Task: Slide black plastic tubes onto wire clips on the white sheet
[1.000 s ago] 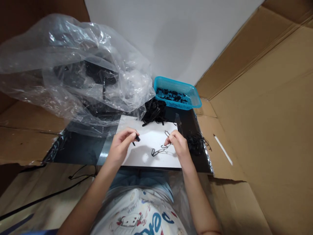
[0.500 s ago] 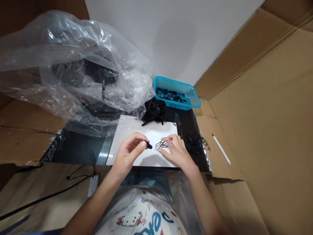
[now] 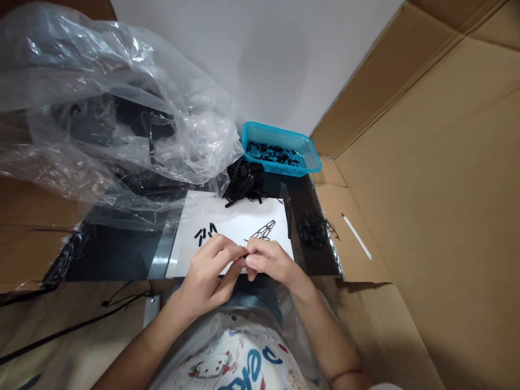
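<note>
My left hand [image 3: 217, 271] and my right hand [image 3: 271, 261] meet at the fingertips over the front of a white sheet [image 3: 233, 208]. Both are closed in a pinch around a small black piece [image 3: 244, 256], mostly hidden by the fingers. Several short black pieces [image 3: 206, 233] lie on the sheet just beyond my left hand. Beyond my right hand rests a group of thin black looped pieces [image 3: 264, 230], partly covered by the fingers.
A heap of black strips [image 3: 245, 181] sits at the sheet's back edge, before a blue basket [image 3: 280, 172] holding black bits. A black tangle [image 3: 314, 230] and a white stick [image 3: 357, 237] are to the right. Clear plastic [image 3: 162, 135] bulges at left; cardboard [image 3: 439, 162] walls the right.
My hands have come together from apart. Several short black pieces now lie on the sheet where my left hand was holding black pieces. My right hand has left the looped pieces.
</note>
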Demonstrator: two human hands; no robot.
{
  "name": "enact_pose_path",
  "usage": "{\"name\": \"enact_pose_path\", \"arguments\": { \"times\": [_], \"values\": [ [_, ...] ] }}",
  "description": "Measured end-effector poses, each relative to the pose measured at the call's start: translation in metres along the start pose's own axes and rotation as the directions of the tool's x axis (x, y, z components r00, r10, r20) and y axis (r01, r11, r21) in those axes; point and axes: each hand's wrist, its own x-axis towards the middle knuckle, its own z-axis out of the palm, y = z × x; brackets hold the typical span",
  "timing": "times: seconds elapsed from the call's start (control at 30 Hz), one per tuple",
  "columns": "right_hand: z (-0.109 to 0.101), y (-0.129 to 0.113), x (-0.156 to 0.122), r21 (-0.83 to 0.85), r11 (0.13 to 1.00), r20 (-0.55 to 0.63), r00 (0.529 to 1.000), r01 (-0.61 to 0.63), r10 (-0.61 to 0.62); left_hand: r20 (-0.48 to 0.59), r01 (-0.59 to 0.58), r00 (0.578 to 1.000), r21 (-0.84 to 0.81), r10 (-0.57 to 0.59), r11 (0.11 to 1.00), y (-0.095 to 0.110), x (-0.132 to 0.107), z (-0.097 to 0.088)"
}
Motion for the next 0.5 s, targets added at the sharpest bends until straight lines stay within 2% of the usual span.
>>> {"name": "enact_pose_path", "arguments": {
  "times": [0.07, 0.13, 0.2, 0.23, 0.3, 0.4, 0.43, 0.5],
  "values": [
    [0.002, 0.005, 0.000, 0.066, 0.997, 0.000, 0.999, 0.045, -0.045, -0.002, 0.024, 1.000, -0.063, -0.024, 0.998, 0.003, -0.001, -0.001],
    [0.006, 0.007, -0.001, 0.042, 0.994, -0.051, 0.994, 0.101, -0.099, -0.042, 0.070, 0.996, -0.116, -0.076, 0.991, 0.004, -0.001, 0.001],
    [0.014, 0.009, -0.002, -0.035, 0.985, -0.139, 0.975, 0.169, -0.172, -0.095, 0.179, 0.975, -0.209, -0.202, 0.961, 0.003, -0.001, 0.004],
    [0.019, 0.011, -0.002, -0.075, 0.976, -0.191, 0.957, 0.205, -0.216, -0.110, 0.245, 0.952, -0.287, -0.286, 0.926, 0.001, -0.001, 0.007],
    [0.030, 0.017, -0.003, -0.136, 0.952, -0.308, 0.902, 0.273, -0.303, -0.124, 0.355, 0.880, -0.470, -0.459, 0.808, -0.006, 0.000, 0.011],
    [0.044, 0.034, -0.006, -0.163, 0.924, -0.475, 0.794, 0.345, -0.380, -0.185, 0.365, 0.753, -0.680, -0.631, 0.636, -0.018, 0.004, 0.015],
    [0.048, 0.040, -0.007, -0.151, 0.919, -0.509, 0.768, 0.364, -0.388, -0.197, 0.351, 0.727, -0.716, -0.658, 0.603, -0.022, 0.006, 0.015],
    [0.051, 0.048, -0.011, -0.116, 0.916, -0.546, 0.745, 0.385, -0.382, -0.197, 0.334, 0.718, -0.744, -0.667, 0.579, -0.028, 0.008, 0.012]
  ]
}}
